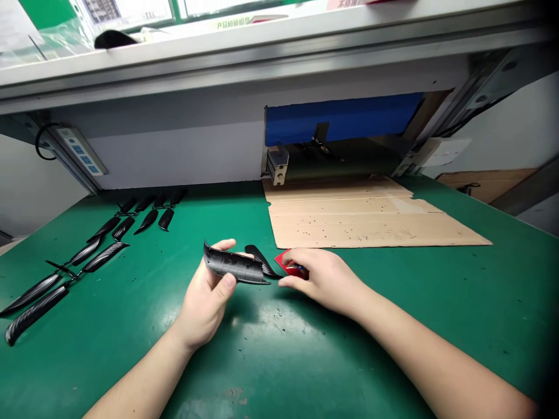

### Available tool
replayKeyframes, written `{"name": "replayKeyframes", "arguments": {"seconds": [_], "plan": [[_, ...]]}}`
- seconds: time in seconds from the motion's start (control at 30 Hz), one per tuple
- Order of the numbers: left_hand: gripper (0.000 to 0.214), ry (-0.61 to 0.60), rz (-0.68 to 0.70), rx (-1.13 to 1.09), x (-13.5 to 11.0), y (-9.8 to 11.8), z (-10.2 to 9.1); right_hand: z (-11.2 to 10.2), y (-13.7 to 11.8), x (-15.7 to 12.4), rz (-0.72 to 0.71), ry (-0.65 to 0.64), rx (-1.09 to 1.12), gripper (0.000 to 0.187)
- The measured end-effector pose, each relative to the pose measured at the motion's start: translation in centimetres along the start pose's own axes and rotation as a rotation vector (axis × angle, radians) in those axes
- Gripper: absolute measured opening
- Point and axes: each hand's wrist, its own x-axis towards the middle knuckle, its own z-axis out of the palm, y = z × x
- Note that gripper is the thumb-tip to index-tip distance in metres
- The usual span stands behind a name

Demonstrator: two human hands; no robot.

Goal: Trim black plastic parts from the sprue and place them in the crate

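Above the green table, my left hand grips a black curved plastic part, hollow and ribbed on the side facing me, its thumb on the lower edge. Just to the right, my right hand is closed, fingers curled round something small with a dark and blue bit showing; most of it is hidden. A flat red piece shows at those fingertips, and I cannot tell whether it is held or lies on the table. Behind and between the hands lies another black curved part.
Several black glossy curved parts lie on the left of the green table. A flat cardboard sheet covers the back right, before an opening with a blue flap. Overhead runs a shelf; a power strip hangs at left.
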Motion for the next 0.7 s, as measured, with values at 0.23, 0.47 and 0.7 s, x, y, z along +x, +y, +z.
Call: {"name": "replayKeyframes", "arguments": {"seconds": [0.23, 0.47, 0.7], "plan": [[0.019, 0.334, -0.264, -0.318, 1.0, 0.3, 0.4, 1.8, -0.4, 0.3, -0.033, -0.001, -0.292, 0.011], [0.001, 0.223, -0.009, 0.376, 1.0, 0.4, -0.7, -1.0, -2.1, -0.3, -0.144, 0.031, 0.144, 0.014], [0.041, -0.325, -0.094, 0.802, 0.7, 0.4, 0.2, -0.7, -4.8, -0.6, -0.083, 0.043, 0.484, 0.016]]}}
